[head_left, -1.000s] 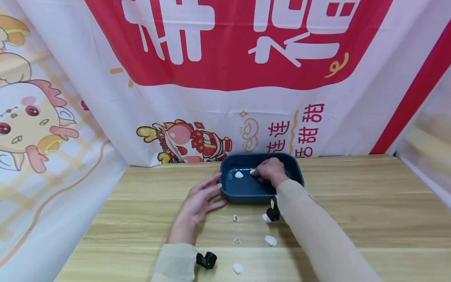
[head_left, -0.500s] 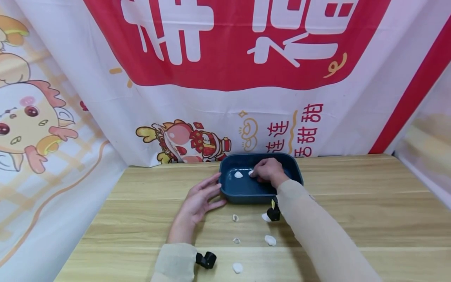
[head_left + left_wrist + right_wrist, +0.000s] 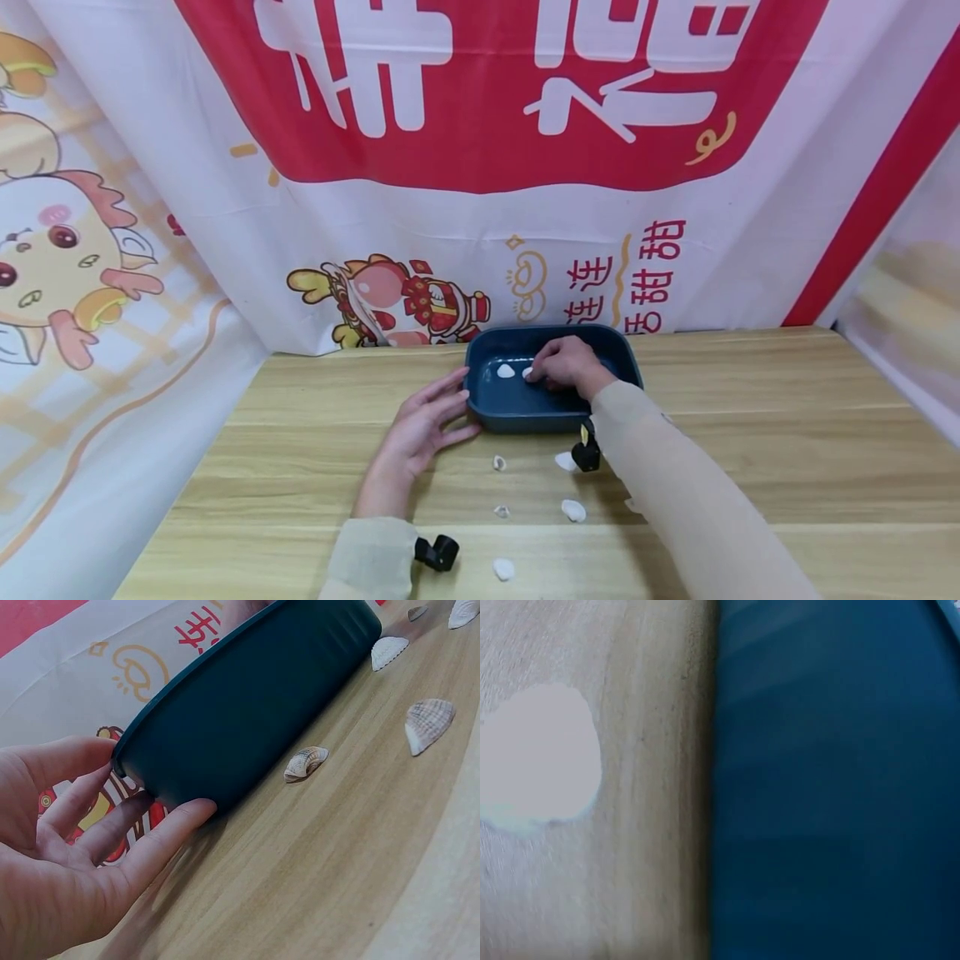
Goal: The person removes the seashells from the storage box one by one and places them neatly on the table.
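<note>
A dark blue rectangular plastic bin (image 3: 532, 422) stands at the back of the wooden table against the cloth. Inside it lies a white seashell (image 3: 506, 371), and right beside that my right hand (image 3: 568, 364) pinches a second white shell (image 3: 528, 372), partly covered by the fingertips. At the bin's left end my left hand (image 3: 425, 421) rests with spread, extended fingers. In the left wrist view its thumb (image 3: 176, 829) touches the lower corner of the wall and a fingertip meets the rim. The right wrist view shows the bin's outer wall (image 3: 832, 780), not the hand.
Several shells lie on the table in front of the bin: small brownish ones (image 3: 499, 463), (image 3: 306, 764) and white ones, such as a shell (image 3: 573, 511) near the right sleeve and another shell (image 3: 503, 569) closest to me. Printed cloth (image 3: 480, 225) hangs behind.
My right hand has slid slightly left inside the bin with the pinched shell, narrowing the distance to the other shell. The left hand stays at the bin's end.
</note>
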A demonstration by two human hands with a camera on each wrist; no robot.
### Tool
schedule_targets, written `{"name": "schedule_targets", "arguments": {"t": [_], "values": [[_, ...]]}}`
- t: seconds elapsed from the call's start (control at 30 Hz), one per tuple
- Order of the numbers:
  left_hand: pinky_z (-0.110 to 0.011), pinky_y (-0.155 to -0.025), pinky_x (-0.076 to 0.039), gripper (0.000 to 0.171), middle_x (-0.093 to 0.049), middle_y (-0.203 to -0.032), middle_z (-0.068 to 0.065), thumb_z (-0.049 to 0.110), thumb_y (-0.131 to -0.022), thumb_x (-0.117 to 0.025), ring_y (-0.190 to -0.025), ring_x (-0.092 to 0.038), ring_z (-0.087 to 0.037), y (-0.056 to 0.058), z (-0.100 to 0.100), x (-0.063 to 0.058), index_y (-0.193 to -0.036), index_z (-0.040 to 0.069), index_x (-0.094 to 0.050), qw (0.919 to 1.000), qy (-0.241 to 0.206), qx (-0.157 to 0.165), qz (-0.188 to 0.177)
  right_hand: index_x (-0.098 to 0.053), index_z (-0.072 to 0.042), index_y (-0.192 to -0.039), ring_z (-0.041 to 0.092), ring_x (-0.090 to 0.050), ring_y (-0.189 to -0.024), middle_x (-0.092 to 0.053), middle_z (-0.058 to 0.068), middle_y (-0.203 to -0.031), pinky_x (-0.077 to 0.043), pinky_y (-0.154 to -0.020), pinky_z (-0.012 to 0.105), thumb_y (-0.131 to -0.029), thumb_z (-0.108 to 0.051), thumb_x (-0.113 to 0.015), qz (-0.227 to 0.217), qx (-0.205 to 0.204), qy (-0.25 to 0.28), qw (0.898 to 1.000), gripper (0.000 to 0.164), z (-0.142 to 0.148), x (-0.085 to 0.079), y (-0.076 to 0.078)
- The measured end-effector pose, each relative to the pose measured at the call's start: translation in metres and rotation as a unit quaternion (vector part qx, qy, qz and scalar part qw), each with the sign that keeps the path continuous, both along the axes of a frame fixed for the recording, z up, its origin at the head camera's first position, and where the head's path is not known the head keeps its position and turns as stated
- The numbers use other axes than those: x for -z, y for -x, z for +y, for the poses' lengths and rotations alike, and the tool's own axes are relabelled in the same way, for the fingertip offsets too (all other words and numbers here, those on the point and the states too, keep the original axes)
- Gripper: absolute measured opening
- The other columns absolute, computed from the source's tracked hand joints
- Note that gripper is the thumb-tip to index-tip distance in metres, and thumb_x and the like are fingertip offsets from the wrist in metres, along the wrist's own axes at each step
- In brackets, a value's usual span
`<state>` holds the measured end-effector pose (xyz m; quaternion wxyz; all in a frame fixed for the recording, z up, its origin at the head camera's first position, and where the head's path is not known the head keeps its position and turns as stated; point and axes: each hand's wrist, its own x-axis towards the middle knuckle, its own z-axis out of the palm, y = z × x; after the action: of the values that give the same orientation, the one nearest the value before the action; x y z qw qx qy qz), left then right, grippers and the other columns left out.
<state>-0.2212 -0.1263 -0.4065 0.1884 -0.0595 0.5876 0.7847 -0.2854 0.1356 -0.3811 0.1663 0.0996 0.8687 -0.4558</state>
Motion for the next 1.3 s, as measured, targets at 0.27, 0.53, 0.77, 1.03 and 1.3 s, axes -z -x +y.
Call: {"name": "schedule_targets", "arguments": {"t": [0.27,0.53,0.77,1.03,1.3], "values": [[-0.057,-0.104,-0.062,0.051,-0.057,-0.161,-0.008,0.012,-0.102,-0.071,-0.146,-0.059,-0.036,0.001,0.002,-0.002,-0.15,0.027,-0.064,1.0,0.001,-0.004,0.0,-0.077,-0.009,-0.11,0.022,-0.072,-0.099,-0.077,0.009,-0.113,-0.065,-0.094,0.034,-0.097,-0.022,-0.082,-0.021,-0.113,0.052,0.992,0.019,0.013,-0.015,-0.004],[-0.057,-0.105,-0.061,0.051,-0.057,-0.162,-0.008,0.013,-0.103,-0.071,-0.144,-0.06,-0.036,-0.001,0.001,-0.001,-0.151,0.027,-0.063,1.0,0.005,-0.003,0.0,-0.076,-0.009,-0.114,0.022,-0.07,-0.101,-0.077,0.007,-0.114,-0.064,-0.095,0.034,-0.097,-0.02,-0.08,-0.028,-0.195,0.105,0.975,0.021,0.028,-0.025,-0.01],[-0.057,-0.106,-0.061,0.051,-0.056,-0.162,-0.008,0.014,-0.103,-0.071,-0.145,-0.059,-0.037,-0.002,-0.001,0.001,-0.151,0.027,-0.063,0.9999,0.011,-0.004,0.002,-0.075,-0.007,-0.111,0.024,-0.073,-0.098,-0.081,0.008,-0.107,-0.065,-0.093,0.036,-0.096,-0.019,-0.082,0.004,-0.215,0.122,0.969,0.02,0.039,-0.039,-0.029],[-0.057,-0.105,-0.061,0.052,-0.056,-0.163,-0.01,0.014,-0.102,-0.072,-0.145,-0.058,-0.039,-0.002,-0.001,0.001,-0.151,0.027,-0.063,0.9999,0.011,-0.009,0.001,-0.076,-0.009,-0.11,0.027,-0.075,-0.096,-0.081,0.009,-0.105,-0.064,-0.096,0.037,-0.093,-0.022,-0.086,0.036,-0.219,0.123,0.967,0.023,0.051,-0.052,-0.071],[-0.057,-0.105,-0.061,0.052,-0.057,-0.162,-0.009,0.013,-0.102,-0.072,-0.145,-0.059,-0.038,-0.001,0.002,-0.001,-0.15,0.028,-0.064,0.9999,0.009,-0.008,-0.001,-0.076,-0.006,-0.109,0.027,-0.068,-0.094,-0.077,0.01,-0.105,-0.062,-0.087,0.03,-0.09,-0.021,-0.089,0.069,-0.198,0.158,0.965,0.028,0.054,-0.049,-0.125]]}}
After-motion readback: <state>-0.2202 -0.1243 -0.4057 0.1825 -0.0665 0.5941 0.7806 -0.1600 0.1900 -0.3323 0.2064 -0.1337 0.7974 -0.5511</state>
